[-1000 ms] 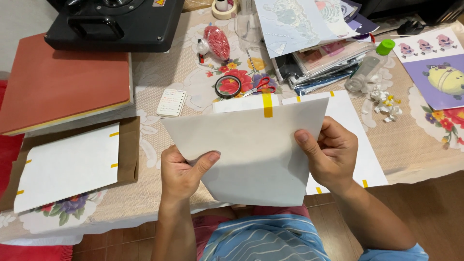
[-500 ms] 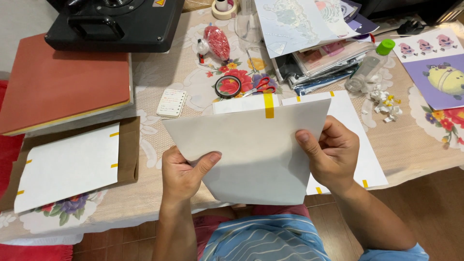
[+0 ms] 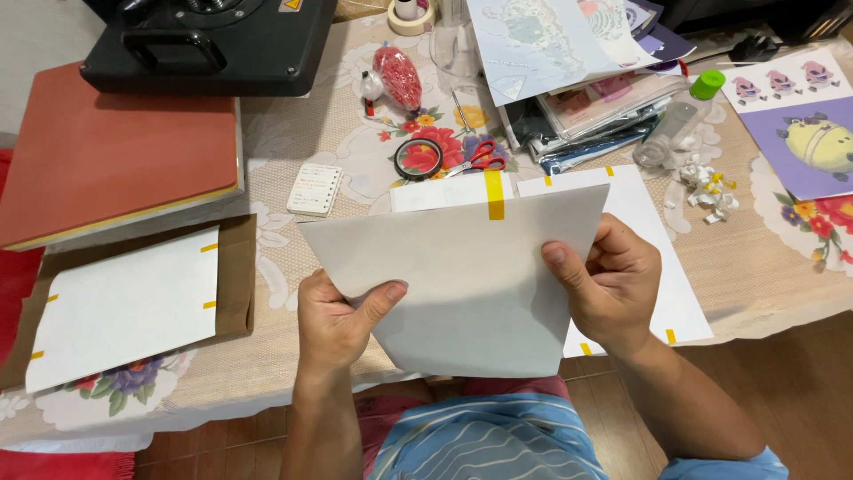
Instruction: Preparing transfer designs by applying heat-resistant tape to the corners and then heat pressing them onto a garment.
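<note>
1. The large white paper sheet (image 3: 471, 284), with a strip of yellow tape at its top edge, is held tilted above the near edge of the lace-covered table (image 3: 764, 267), over the person's lap.
2. The left hand (image 3: 338, 320) pinches the sheet's lower left edge, thumb pressed on the front, fingers behind.
3. The right hand (image 3: 613, 289) clamps the right edge the same way, thumb on top.
4. Likely risk: thumb pressure could crease the sheet, or the yellow tape could snag on the taped white sheet (image 3: 653, 267) lying flat just beyond it.
</note>
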